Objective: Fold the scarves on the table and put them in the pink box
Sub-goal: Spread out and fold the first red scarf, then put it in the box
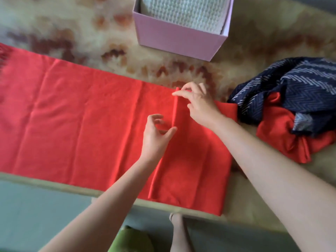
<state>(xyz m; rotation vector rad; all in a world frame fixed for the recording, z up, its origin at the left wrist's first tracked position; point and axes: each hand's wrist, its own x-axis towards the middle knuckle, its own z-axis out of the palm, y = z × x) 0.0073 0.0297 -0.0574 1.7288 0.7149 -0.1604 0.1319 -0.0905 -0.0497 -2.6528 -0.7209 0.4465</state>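
Mottled tablecloth (81,33) carries the red scarf (81,124), spread flat from its fringed left end. At a raised crease (174,113) the left hand (156,137) hovers, fingers loosely curled, gripping nothing; the right hand (200,104) pinches the crease's far end. Folding is just starting, I judge; next, both hands must carry that ridge across. Beyond sits the pink box (178,40), a white knit (183,13) inside. The navy scarf (300,91) weighs on the red one's bunched right end, hindering.

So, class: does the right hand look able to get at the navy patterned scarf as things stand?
Probably yes. The navy scarf lies uncovered near the right hand, with nothing between; its fingers seem to pinch the red scarf, which they'd release first.
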